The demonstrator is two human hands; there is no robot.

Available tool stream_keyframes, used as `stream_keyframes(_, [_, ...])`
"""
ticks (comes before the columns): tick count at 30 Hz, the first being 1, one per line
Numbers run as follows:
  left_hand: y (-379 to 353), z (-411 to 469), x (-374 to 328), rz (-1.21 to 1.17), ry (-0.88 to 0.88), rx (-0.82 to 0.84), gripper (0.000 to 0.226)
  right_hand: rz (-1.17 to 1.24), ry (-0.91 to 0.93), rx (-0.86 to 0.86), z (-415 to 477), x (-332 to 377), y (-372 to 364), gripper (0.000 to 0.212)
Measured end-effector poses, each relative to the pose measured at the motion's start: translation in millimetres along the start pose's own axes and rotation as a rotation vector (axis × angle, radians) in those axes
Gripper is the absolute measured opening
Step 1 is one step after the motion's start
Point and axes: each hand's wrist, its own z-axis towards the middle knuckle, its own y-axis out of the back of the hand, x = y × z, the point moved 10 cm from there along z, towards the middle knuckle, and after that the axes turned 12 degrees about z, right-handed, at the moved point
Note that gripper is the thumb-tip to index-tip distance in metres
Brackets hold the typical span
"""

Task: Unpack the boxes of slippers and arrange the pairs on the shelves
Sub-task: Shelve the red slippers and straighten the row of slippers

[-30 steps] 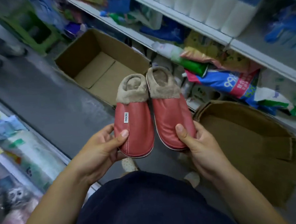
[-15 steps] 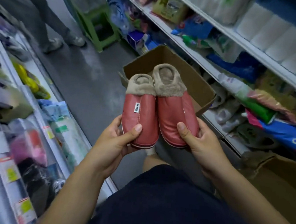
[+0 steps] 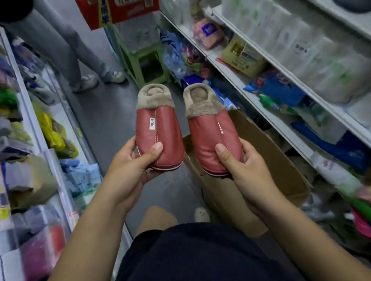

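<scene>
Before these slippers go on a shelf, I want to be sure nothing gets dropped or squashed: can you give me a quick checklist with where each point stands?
1. Left hand grips the left slipper by its toe: ok.
2. Right hand grips the right slipper by its toe: ok.
3. Slippers match as a pair, both red with a fleece collar: ok.
4. Slippers held together: not ok, a gap shows between them.
5. Free spot on the right shelf: cannot tell, the visible parts look packed with goods.
6. Aisle ahead clear: not ok, another person's legs and a green stool stand there.
</scene>
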Motion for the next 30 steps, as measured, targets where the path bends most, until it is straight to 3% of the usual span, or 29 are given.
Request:
stream_keyframes(6, [24,92,-69,0.052,-0.082,0.111,0.054,-0.087,0.123,-0.022,77,30,-60,0.058])
stream_keyframes(10, [41,163,-126,0.147,-0.131,0.253,0.060,-0.047,0.201,-0.225,121,44,-84,0.043])
stream_keyframes(14, [45,222,-186,0.250,-0.179,0.425,0.051,0.066,0.261,-0.435,153,55,-109,0.064])
stream_keyframes(16, [40,248,-211,0.266,-0.183,0.489,0.046,0.115,0.305,-0.522,166,65,-120,0.055])
stream_keyframes(19, [18,284,-238,0.293,-0.185,0.562,0.041,0.160,0.341,-0.614,182,77,-128,0.044])
stream_keyframes(23, [-26,325,-261,0.313,-0.181,0.638,0.035,0.174,0.379,-0.709,203,95,-117,0.053])
stream_keyframes(30, [-113,396,-319,0.374,-0.270,0.704,0.028,0.196,0.438,-0.776,291,138,-69,0.050])
